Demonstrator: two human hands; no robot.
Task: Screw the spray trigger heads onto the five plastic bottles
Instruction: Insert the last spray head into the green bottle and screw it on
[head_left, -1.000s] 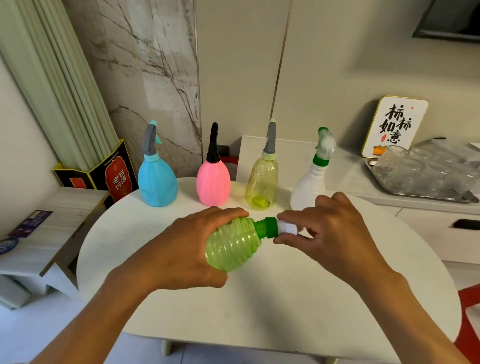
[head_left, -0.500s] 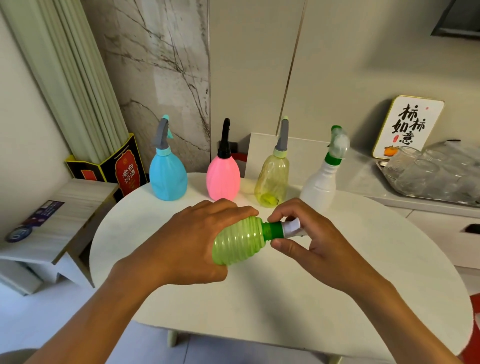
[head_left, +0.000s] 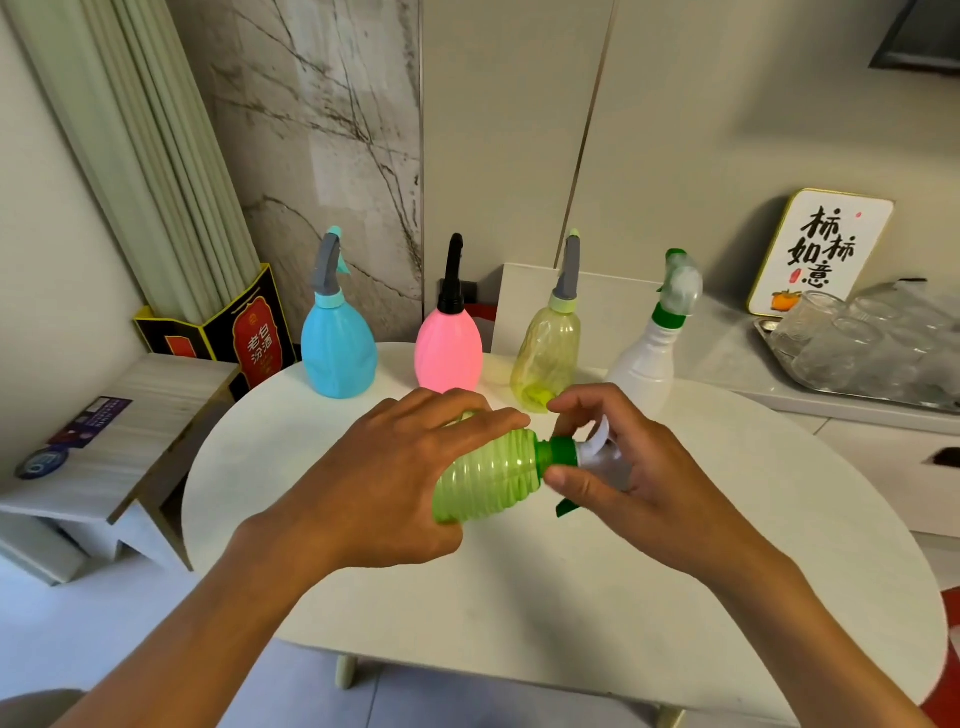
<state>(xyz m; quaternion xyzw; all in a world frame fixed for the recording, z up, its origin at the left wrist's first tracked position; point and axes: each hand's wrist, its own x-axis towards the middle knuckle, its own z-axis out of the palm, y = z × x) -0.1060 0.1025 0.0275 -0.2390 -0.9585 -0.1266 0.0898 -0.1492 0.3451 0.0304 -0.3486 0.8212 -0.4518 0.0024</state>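
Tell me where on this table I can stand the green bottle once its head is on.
Bare tabletop lies nearer than both hands and right of the white bottle. The back edge is crowded: blue bottle, pink bottle, yellow bottle, then white.

Pretty ordinary room behind it all. White rounded tabletop up front, pale legs poking out underneath. Off to the left, a low light-wood side table with a purple card and a round blue sticker-like thing lying on it. Black, red and yellow gift box standing just behind that, near long pale green curtains. Marble-look wall panel at the back. Over on the right, a white counter carrying a metal tray of clear glasses, and a white sign with black calligraphy leaning on the wall right behind the tray.
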